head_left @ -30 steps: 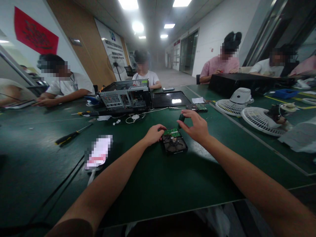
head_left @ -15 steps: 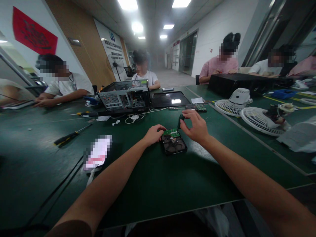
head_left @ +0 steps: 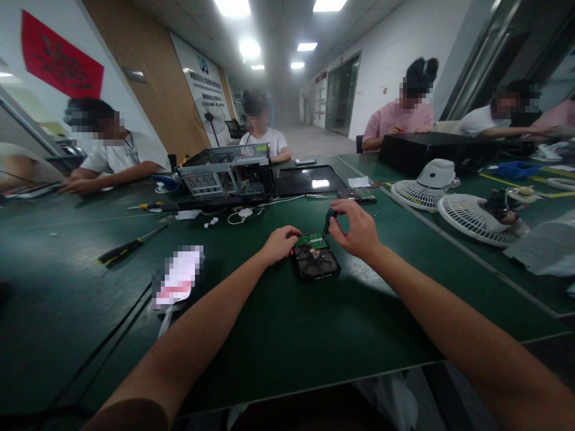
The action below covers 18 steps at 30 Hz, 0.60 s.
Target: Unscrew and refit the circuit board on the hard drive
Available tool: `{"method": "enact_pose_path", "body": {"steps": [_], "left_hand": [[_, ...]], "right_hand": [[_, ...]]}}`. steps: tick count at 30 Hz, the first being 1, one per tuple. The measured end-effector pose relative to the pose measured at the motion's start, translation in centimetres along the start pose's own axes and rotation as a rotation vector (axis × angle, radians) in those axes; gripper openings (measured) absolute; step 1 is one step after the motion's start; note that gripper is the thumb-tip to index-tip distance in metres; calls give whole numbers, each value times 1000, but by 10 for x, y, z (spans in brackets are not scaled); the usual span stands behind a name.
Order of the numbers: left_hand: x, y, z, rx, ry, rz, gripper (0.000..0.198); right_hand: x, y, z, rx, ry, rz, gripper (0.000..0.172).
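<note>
A hard disk drive [head_left: 317,263] lies on the green table with its green circuit board facing up at the far end. The fingers of my left hand [head_left: 279,245] are closed on the drive's far left edge. Between the thumb and fingers of my right hand [head_left: 358,228] is the dark green handle of a small screwdriver [head_left: 330,221], held upright at the drive's far right corner. Its tip is too small to make out.
Beyond the drive stand an opened computer case [head_left: 227,176], a dark panel [head_left: 309,179] and another circuit board [head_left: 365,195]. A yellow-black screwdriver [head_left: 121,251] and a phone [head_left: 179,278] lie left. Fan parts [head_left: 478,218] sit right. Several people work around the table.
Both of my hands stay at the drive in nearly the same pose. The screwdriver handle in my right hand has tilted or turned very slightly.
</note>
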State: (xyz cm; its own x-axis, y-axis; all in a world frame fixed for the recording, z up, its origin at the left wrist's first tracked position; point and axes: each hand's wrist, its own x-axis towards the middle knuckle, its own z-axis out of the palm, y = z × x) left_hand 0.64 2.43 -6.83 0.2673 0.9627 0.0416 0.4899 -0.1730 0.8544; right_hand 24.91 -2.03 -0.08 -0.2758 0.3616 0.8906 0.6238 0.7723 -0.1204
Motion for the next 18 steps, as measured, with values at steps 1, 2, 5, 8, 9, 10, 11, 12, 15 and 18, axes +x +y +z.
{"method": "enact_pose_path", "body": {"steps": [1, 2, 5, 8, 9, 10, 11, 12, 15, 18], "left_hand": [[0, 0, 0, 0, -2, -4, 29], [0, 0, 0, -1, -4, -7, 29], [0, -1, 0, -11, -9, 2, 29], [1, -3, 0, -23, -7, 20, 28], [1, -3, 0, -24, -6, 20, 28], [1, -3, 0, -23, -6, 18, 28], [1, -3, 0, -21, -7, 14, 28], [2, -3, 0, -20, -8, 10, 28], [1, -3, 0, -20, -10, 3, 28], [1, -2, 0, -13, -7, 4, 29]], "right_hand": [[0, 0, 0, -5, 0, 10, 27], [-1, 1, 1, -15, 2, 22, 27], [-2, 2, 1, -53, 14, 43, 27], [-2, 2, 0, -67, 3, 42, 28], [-1, 2, -1, -61, -5, 39, 28], [-1, 2, -1, -49, -12, 34, 29], [-1, 2, -1, -34, -18, 27, 30], [-1, 2, -1, -20, -22, 20, 31], [-1, 2, 0, -18, -22, 21, 30], [-1, 2, 1, -59, -13, 43, 27]]}}
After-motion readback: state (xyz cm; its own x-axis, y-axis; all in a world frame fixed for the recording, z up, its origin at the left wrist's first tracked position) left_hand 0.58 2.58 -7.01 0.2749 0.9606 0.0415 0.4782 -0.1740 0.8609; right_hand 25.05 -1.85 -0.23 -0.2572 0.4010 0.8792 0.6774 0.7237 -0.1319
